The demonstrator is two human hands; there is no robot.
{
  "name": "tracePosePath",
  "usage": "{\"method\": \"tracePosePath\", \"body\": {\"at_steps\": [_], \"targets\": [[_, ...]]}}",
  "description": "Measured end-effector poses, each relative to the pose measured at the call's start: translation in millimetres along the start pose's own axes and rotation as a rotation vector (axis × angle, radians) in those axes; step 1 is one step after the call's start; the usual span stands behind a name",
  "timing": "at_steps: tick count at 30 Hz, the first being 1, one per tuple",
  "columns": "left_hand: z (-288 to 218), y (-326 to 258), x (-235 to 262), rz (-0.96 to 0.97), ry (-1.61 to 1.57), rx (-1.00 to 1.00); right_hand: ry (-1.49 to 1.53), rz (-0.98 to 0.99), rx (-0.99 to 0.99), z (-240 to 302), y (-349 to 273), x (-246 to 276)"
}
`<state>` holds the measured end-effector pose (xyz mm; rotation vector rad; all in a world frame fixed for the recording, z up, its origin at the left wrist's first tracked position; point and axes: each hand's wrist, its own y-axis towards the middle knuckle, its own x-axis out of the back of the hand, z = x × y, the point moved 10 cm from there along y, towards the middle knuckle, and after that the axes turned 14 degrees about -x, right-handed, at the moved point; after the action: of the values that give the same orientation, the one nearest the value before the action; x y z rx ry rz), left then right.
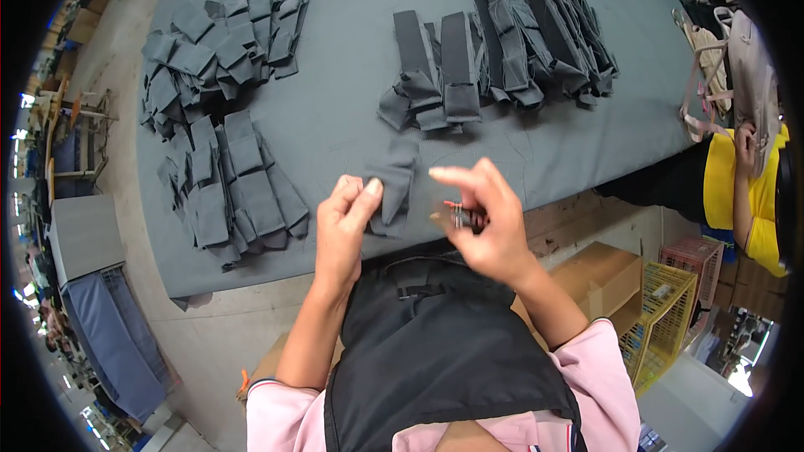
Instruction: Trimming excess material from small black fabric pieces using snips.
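Observation:
My left hand (342, 222) pinches a dark grey fabric strip piece (394, 188) between thumb and fingers, just above the table's near edge. The piece is folded and slightly smeared by motion. Close by on its right, my right hand (490, 218) has its thumb and forefinger apart. Its other fingers curl round small thread snips (459, 216), with metal and a bit of orange showing; most of the tool is hidden in the palm. The right hand does not touch the fabric piece.
A grey-covered table (335, 75) bears a left heap of fabric pieces (201, 50), a nearer left bundle (234, 184) and stacked strips (502, 42) at the right. Beyond the right edge, a person in yellow (722, 180) handles a pale bag (749, 75). Below are a cardboard box (599, 272) and yellow crate (666, 310).

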<state>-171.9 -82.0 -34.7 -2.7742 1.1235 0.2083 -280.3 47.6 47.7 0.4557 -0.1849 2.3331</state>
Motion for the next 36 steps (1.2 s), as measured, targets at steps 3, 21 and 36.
{"method": "tracePosePath", "body": {"at_steps": [3,21,36], "targets": [[4,-10,-8,0.029,-0.031,0.052,-0.211,-0.028,0.142,14,-4,-12],[30,-23,2,-0.081,-0.103,0.153,-0.014,-0.026,-0.147,-40,-29,-4],[8,-22,1,-0.030,0.053,0.041,-0.465,-0.095,0.301,13,-43,-2]]}}
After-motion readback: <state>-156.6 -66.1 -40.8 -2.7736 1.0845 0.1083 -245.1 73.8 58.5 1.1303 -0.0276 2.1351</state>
